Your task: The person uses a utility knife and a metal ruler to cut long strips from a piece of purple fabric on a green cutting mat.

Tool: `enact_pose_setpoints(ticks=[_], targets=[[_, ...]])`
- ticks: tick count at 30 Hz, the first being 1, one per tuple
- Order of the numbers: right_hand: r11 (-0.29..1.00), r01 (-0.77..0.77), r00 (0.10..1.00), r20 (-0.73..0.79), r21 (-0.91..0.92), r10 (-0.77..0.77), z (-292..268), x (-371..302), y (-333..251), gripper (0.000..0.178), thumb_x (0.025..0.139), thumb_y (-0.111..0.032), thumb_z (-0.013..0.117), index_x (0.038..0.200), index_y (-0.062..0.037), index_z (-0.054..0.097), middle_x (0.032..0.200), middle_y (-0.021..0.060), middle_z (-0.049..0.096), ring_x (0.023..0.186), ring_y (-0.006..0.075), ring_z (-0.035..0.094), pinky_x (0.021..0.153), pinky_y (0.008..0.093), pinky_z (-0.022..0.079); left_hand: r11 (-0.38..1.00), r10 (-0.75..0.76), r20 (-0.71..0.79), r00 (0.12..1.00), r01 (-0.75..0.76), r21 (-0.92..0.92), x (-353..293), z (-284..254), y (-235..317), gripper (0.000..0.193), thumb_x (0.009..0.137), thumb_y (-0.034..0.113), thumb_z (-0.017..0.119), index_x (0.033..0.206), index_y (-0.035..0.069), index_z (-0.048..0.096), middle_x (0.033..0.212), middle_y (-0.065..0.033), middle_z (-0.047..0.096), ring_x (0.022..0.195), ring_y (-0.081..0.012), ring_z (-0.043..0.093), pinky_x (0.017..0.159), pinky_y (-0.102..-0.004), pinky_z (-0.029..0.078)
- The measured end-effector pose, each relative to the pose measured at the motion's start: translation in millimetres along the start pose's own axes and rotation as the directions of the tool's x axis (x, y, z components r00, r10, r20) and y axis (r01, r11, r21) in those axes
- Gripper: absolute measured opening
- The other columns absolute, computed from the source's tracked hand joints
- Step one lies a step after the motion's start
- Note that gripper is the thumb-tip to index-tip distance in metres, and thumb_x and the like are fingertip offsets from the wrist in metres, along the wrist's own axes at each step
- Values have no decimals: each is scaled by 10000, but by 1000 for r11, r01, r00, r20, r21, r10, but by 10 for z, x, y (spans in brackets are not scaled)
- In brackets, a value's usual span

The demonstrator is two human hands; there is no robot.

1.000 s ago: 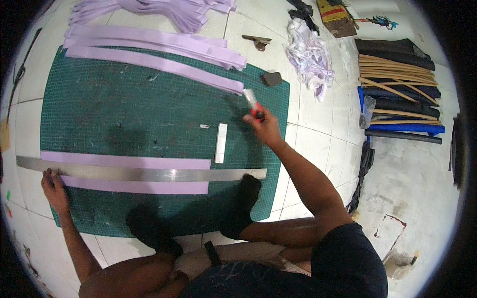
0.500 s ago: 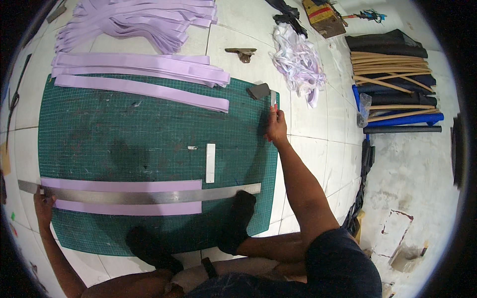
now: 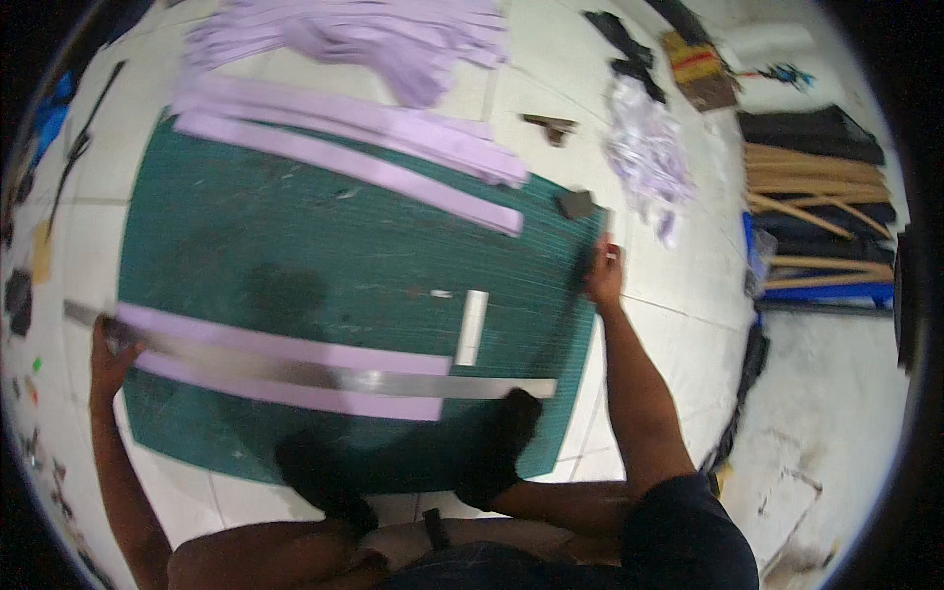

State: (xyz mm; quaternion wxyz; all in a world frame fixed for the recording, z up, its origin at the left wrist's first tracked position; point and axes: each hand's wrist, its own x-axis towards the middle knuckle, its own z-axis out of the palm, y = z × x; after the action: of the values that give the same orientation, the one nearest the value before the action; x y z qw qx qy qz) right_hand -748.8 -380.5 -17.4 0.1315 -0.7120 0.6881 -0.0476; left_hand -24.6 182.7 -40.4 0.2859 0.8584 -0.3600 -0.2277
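My left hand [image 3: 113, 352] grips the left end of a long metal ruler [image 3: 408, 383]. The ruler lies lengthwise over a wide lilac fabric strip [image 3: 295, 336], which shows along both its sides. Under them is a green cutting mat [image 3: 344, 261]. At the mat's right edge, my right hand [image 3: 606, 275] is closed round a red-handled knife whose blade [image 3: 607, 221] points away from me; its handle is mostly hidden now. A dark grey block [image 3: 575, 204] sits close to that blade. A short white bar [image 3: 472, 327] rests on the mat above the ruler's right part.
Folded lilac strips [image 3: 354, 128] lie across the mat's far edge, with a larger lilac pile [image 3: 374, 44] beyond. Pale scraps [image 3: 649, 147] and a brown metal tool [image 3: 551, 128] are on the tiles. Fabric rolls [image 3: 816, 187] stack at right. My dark-socked foot [image 3: 497, 447] touches the mat.
The whole view has shifted and turned, so the mat and strips appear farther right and tilted. Both hands keep their holds; my right hand has turned slightly, hiding more of the knife.
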Motion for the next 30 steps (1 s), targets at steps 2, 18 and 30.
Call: enact_pose_setpoints(ticks=[2,18,30], targets=[[992,49,999,13,-120,-48,-84,57,99,495,1022,-449,437,1423,-160,407,1245,147,587,1040,321,648,816,430,544,993,-95,32,995,92,77,49,-25,316,760,733,250,865,1305,-23,445,1168,-139,555,1089,-245,554,953,-385,471],[681,662,579,363,312,-730,209,-1713,-3140,479,964,-110,471,1440,-67,435,1107,243,629,988,332,653,861,453,503,926,-221,-14,975,215,311,-59,-204,543,1074,660,465,862,1394,-136,358,1437,-309,385,1295,-407,487,1083,-423,422],[376,854,159,506,361,-848,1407,-3457,-5552,240,945,-161,481,1136,-17,479,969,256,685,843,415,708,739,528,573,843,-394,18,919,354,406,41,-206,860,1139,622,470,900,1415,-115,328,1509,-295,332,1330,-370,484,1076,-443,425]])
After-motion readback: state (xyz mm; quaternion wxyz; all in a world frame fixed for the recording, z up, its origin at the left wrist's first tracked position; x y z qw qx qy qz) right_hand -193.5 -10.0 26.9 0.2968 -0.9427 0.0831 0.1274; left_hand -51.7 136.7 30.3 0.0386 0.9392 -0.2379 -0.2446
